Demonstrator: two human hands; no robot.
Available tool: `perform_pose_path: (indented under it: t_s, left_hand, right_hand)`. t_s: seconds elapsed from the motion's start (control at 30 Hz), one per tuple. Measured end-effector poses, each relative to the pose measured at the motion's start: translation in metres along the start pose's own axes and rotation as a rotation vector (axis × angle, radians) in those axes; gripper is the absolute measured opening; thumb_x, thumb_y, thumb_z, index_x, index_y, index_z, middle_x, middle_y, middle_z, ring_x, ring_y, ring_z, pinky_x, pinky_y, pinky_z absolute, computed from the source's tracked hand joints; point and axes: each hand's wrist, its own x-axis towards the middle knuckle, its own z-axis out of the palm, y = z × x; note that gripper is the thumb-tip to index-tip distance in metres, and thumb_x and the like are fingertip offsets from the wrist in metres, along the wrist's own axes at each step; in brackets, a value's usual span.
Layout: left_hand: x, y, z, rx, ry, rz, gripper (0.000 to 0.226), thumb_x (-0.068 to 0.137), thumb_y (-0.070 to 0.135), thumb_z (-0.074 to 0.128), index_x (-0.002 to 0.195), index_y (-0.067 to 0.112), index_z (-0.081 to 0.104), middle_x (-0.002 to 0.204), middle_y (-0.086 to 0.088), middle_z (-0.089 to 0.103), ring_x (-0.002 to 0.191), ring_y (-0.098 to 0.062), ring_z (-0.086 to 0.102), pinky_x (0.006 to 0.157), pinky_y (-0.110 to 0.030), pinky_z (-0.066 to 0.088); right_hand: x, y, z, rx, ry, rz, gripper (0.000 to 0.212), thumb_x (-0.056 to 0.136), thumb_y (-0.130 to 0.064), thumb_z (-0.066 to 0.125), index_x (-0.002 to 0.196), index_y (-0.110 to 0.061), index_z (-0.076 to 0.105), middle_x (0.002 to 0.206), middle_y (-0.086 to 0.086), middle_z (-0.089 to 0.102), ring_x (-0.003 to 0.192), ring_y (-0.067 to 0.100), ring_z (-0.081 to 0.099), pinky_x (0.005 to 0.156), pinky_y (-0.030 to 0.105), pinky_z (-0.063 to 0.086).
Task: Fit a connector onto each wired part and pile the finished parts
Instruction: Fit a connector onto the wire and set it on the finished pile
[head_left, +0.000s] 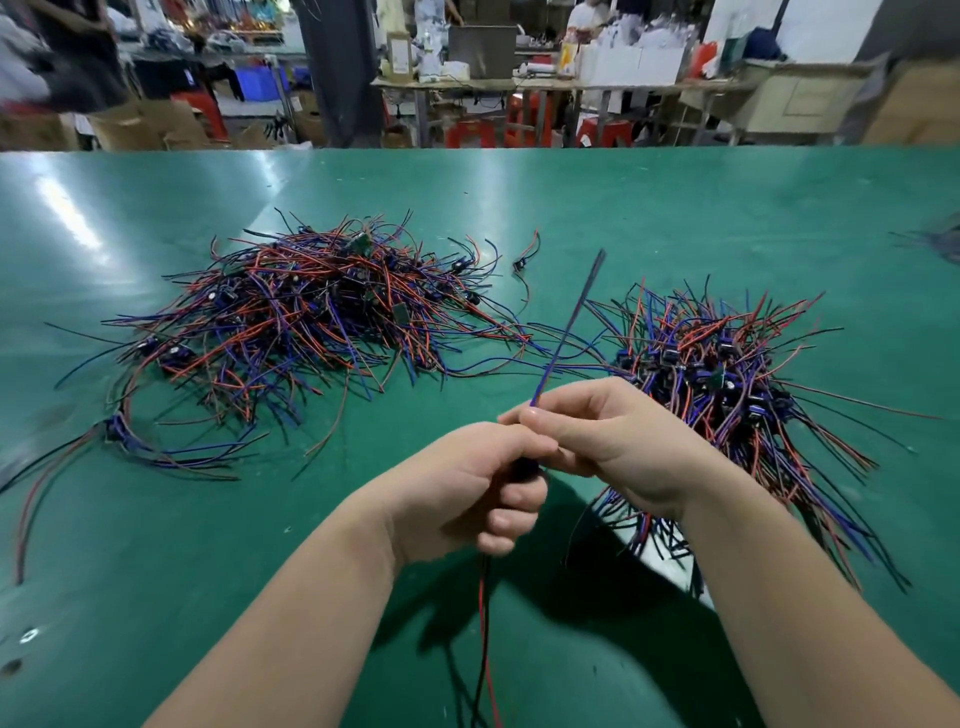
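Both hands are together over the near middle of the green desk (519, 197). The left hand (462, 488) is curled into a fist around a small dark part (522, 470), most of it hidden by the fingers. A red and black wire pair (484, 613) hangs from under that fist toward the near edge of the desk. The right hand (618, 441) sits just beside it, almost touching. Its thumb and forefinger pinch the blue wires (566, 332), which run up and away as a thin straight strand, blurred at the far tip. Whether a connector is already seated on the part, I cannot tell from here.

To the left, further back, lies a large pile of wired parts (311, 312), a tangle of red, blue and black leads with small dark and green pieces in it. A second, tighter pile (727, 374) lies to the right, just behind and beside the right wrist, with its leads fanning outward. I cannot tell which pile is the finished one. One single wired part (522, 265) lies alone between the two piles at the back, and another stray one (117, 431) trails its leads off the left pile's near side.

Beyond the desk stand red stools (470, 132) and cardboard boxes (150, 127).
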Motion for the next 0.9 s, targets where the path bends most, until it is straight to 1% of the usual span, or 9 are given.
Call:
perform_pose_path:
  t_s: [0.07, 0.17, 0.27, 0.37, 0.47, 0.57, 0.67, 0.8, 0.9]
  left_hand:
    - [0.003, -0.002, 0.003, 0.012, 0.131, 0.063, 0.015, 0.098, 0.024, 0.044, 0.089, 0.015, 0.053, 0.056, 0.002, 0.049, 0.039, -0.008, 0.044, 0.036, -0.017, 0.037]
    - [0.009, -0.004, 0.002, -0.009, 0.355, 0.264, 0.01, 0.09, 0.016, 0.062, 0.083, 0.007, 0.063, 0.069, -0.001, 0.062, 0.051, -0.009, 0.059, 0.044, -0.021, 0.049]
    - [0.011, -0.007, -0.005, 0.001, 0.43, 0.335, 0.009, 0.08, 0.013, 0.072, 0.078, 0.006, 0.067, 0.063, 0.0, 0.066, 0.054, -0.008, 0.061, 0.051, -0.02, 0.053]
    - [0.01, -0.007, -0.01, 0.091, 0.38, 0.311, 0.009, 0.074, 0.012, 0.077, 0.07, 0.009, 0.069, 0.059, -0.001, 0.065, 0.052, -0.01, 0.06, 0.053, -0.021, 0.053]
    - [0.007, -0.01, -0.012, 0.259, 0.239, 0.244, 0.013, 0.072, 0.012, 0.079, 0.064, 0.012, 0.069, 0.057, -0.005, 0.064, 0.049, -0.012, 0.058, 0.051, -0.022, 0.051]
    - [0.004, -0.012, -0.01, 0.328, 0.1, 0.174, 0.015, 0.074, 0.009, 0.079, 0.076, 0.009, 0.065, 0.057, -0.006, 0.063, 0.046, -0.013, 0.058, 0.05, -0.022, 0.049]
    - [0.003, -0.011, -0.007, 0.371, -0.007, 0.153, 0.012, 0.08, 0.007, 0.074, 0.088, 0.013, 0.068, 0.059, -0.002, 0.062, 0.049, -0.011, 0.06, 0.052, -0.021, 0.049]
    - [-0.003, -0.009, -0.008, 0.404, -0.14, 0.242, 0.015, 0.086, 0.01, 0.067, 0.094, 0.021, 0.073, 0.07, 0.006, 0.065, 0.063, -0.008, 0.062, 0.066, -0.017, 0.049]
    - [-0.006, -0.005, -0.008, 0.151, -0.164, 0.425, 0.021, 0.071, 0.026, 0.082, 0.091, 0.023, 0.075, 0.075, 0.003, 0.068, 0.07, -0.01, 0.066, 0.073, -0.023, 0.054]
  right_hand:
    - [0.002, 0.0, -0.001, 0.049, 0.085, -0.01, 0.019, 0.073, -0.024, 0.069, 0.078, -0.007, 0.076, 0.075, 0.01, 0.068, 0.072, 0.016, 0.059, 0.067, 0.019, 0.048]
    - [0.004, -0.001, -0.003, 0.017, 0.215, -0.004, 0.02, 0.069, -0.028, 0.071, 0.074, -0.008, 0.075, 0.071, 0.007, 0.066, 0.066, 0.013, 0.056, 0.057, 0.018, 0.043]
    - [0.004, -0.001, -0.006, -0.012, 0.279, 0.033, 0.018, 0.078, -0.016, 0.072, 0.08, 0.002, 0.071, 0.065, 0.006, 0.063, 0.057, 0.01, 0.054, 0.051, 0.017, 0.041]
    - [0.003, -0.007, -0.01, 0.056, 0.351, 0.028, 0.011, 0.082, -0.007, 0.069, 0.073, 0.001, 0.066, 0.056, 0.002, 0.063, 0.049, 0.008, 0.056, 0.044, 0.015, 0.041]
    - [-0.001, -0.016, -0.024, 0.195, 0.521, -0.013, 0.008, 0.082, -0.007, 0.067, 0.077, -0.002, 0.063, 0.056, 0.002, 0.065, 0.045, 0.007, 0.058, 0.043, 0.014, 0.042]
    - [-0.006, -0.022, -0.039, 0.32, 0.651, -0.053, 0.009, 0.082, -0.01, 0.068, 0.08, -0.004, 0.062, 0.055, 0.001, 0.064, 0.043, 0.006, 0.056, 0.042, 0.014, 0.043]
    - [-0.005, -0.02, -0.04, 0.352, 0.67, -0.07, 0.011, 0.083, -0.011, 0.068, 0.077, -0.006, 0.062, 0.053, 0.001, 0.064, 0.041, 0.006, 0.055, 0.04, 0.014, 0.041]
    - [-0.001, -0.016, -0.04, 0.368, 0.707, -0.045, 0.025, 0.093, -0.027, 0.059, 0.078, -0.008, 0.063, 0.049, 0.0, 0.06, 0.038, 0.007, 0.053, 0.037, 0.013, 0.038]
    - [-0.001, -0.016, -0.047, 0.44, 0.692, 0.004, 0.037, 0.101, -0.035, 0.041, 0.086, -0.009, 0.063, 0.052, 0.002, 0.061, 0.039, 0.009, 0.053, 0.038, 0.014, 0.039]
